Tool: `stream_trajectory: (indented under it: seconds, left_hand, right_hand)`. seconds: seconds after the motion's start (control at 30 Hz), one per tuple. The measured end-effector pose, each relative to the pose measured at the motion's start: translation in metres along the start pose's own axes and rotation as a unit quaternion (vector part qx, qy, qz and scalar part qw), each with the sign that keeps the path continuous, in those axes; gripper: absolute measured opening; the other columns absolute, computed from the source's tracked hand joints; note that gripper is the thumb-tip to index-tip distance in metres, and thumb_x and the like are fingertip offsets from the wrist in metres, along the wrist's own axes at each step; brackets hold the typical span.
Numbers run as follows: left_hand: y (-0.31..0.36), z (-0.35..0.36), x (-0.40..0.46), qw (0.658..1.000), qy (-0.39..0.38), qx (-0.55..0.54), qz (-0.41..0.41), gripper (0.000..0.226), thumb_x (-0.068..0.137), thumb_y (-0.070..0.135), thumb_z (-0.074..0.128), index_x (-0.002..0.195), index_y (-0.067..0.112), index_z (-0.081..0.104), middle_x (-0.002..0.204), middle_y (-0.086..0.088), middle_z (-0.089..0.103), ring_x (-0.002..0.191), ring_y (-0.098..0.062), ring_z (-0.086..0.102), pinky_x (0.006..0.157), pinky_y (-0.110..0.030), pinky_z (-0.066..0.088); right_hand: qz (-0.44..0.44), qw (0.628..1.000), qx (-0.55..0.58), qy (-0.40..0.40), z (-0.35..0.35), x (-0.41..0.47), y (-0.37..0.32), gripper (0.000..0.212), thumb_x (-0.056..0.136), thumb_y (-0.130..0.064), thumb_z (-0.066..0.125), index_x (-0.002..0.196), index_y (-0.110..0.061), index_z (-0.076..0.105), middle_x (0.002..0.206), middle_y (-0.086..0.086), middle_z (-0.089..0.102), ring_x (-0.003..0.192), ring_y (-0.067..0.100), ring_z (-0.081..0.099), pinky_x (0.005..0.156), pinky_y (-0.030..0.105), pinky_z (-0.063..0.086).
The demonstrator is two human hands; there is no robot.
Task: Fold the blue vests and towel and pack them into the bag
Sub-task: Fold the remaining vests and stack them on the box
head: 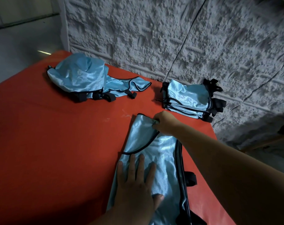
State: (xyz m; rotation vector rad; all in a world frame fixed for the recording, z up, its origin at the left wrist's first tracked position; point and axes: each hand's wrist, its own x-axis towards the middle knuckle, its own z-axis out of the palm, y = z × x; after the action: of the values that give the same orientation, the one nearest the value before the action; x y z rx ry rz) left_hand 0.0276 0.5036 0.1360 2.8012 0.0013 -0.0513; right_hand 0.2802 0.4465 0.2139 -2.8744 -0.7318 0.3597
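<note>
One blue vest (pixel 156 159) lies stretched out on the near part of the red surface (pixel 56 143), its length running away from the person, black binding along its edges and black straps (pixel 190 178) sticking out on its right side. The left hand (pixel 136 181) lies flat on the lower half, fingers (pixel 132 163) straight and spread, pinning the cloth. The right hand (pixel 164 122) reaches across to the far end and pinches the fabric there, fingers curled round a small bunch of it near the top edge.

The cloth looks thin, glossy and very light, so it will likely slide on itself and on the surface and will not hold a crease unaided. A sound hold seems to be the bound edge or a corner, where the binding gives some stiffness, with the other palm weighing down the fold line. The straps may flop loose and want tucking in.

Beyond, near the wall (pixel 170 38), a neat stack of folded vests (pixel 188 99) sits at the right, well apart from a loose heap of vests (pixel 79 77) at the far left, one trailing out towards the middle. By that count, folding seems partly done. No bag or towel can be made out with certainty.
</note>
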Motion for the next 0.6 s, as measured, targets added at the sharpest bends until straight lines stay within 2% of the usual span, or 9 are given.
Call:
stream_trajectory:
  seconds: [0.17,0.33,0.4,0.47,0.53,0.6]
  left_hand:
    - [-0.001,-0.001,0.001,1.0,-0.01,-0.006,-0.006,0.089,0.074,0.074,0.036,0.142,0.02,0.057,0.15,-0.023,0.047,0.139,-0.048,0.041,0.105,-0.073,0.023]
    - [-0.001,0.0,0.002,1.0,0.003,-0.007,-0.004,0.091,0.071,0.074,0.037,0.142,0.021,0.057,0.15,-0.023,0.048,0.139,-0.048,0.041,0.105,-0.073,0.024]
    - [-0.001,0.003,0.003,1.0,0.005,-0.007,-0.003,0.091,0.069,0.074,0.038,0.141,0.021,0.058,0.149,-0.023,0.048,0.139,-0.047,0.041,0.105,-0.074,0.026]
    - [-0.001,0.004,0.003,1.0,0.011,-0.011,-0.005,0.092,0.067,0.073,0.038,0.139,0.021,0.059,0.148,-0.023,0.05,0.139,-0.047,0.042,0.104,-0.075,0.027]
    - [-0.002,0.005,0.003,1.0,0.024,-0.012,0.0,0.091,0.067,0.073,0.039,0.138,0.021,0.06,0.147,-0.023,0.051,0.137,-0.048,0.043,0.103,-0.075,0.027]
    - [-0.002,0.006,0.003,0.999,0.032,-0.01,0.001,0.091,0.068,0.073,0.039,0.138,0.02,0.061,0.147,-0.023,0.05,0.137,-0.049,0.044,0.103,-0.075,0.027]
  right_hand:
    - [0.005,1.0,0.001,-0.005,-0.009,0.003,0.003,0.029,0.09,-0.034,0.073,0.076,-0.018,0.054,0.072,-0.003,0.05,0.067,0.017,0.048,0.052,0.027,0.033]
    - [0.028,0.998,0.009,-0.057,-0.025,0.002,0.012,0.038,0.091,-0.049,0.069,0.093,-0.011,0.067,0.077,0.001,0.056,0.069,0.017,0.052,0.056,0.028,0.037]
    - [0.047,0.993,0.068,-0.079,-0.032,0.002,0.016,0.034,0.087,-0.042,0.075,0.094,-0.009,0.071,0.074,0.004,0.058,0.065,0.019,0.053,0.055,0.027,0.04]
    - [0.069,0.984,0.101,-0.13,-0.037,0.002,0.019,0.027,0.084,-0.025,0.078,0.095,-0.001,0.072,0.074,0.007,0.058,0.069,0.021,0.052,0.059,0.027,0.041]
    - [0.08,0.982,0.076,-0.155,-0.038,0.002,0.02,0.025,0.081,-0.017,0.077,0.096,0.004,0.071,0.078,0.006,0.058,0.072,0.019,0.051,0.064,0.029,0.04]
    - [0.086,0.984,0.06,-0.147,-0.038,0.002,0.019,0.025,0.081,-0.018,0.078,0.097,0.001,0.071,0.085,0.007,0.062,0.073,0.02,0.055,0.064,0.029,0.043]
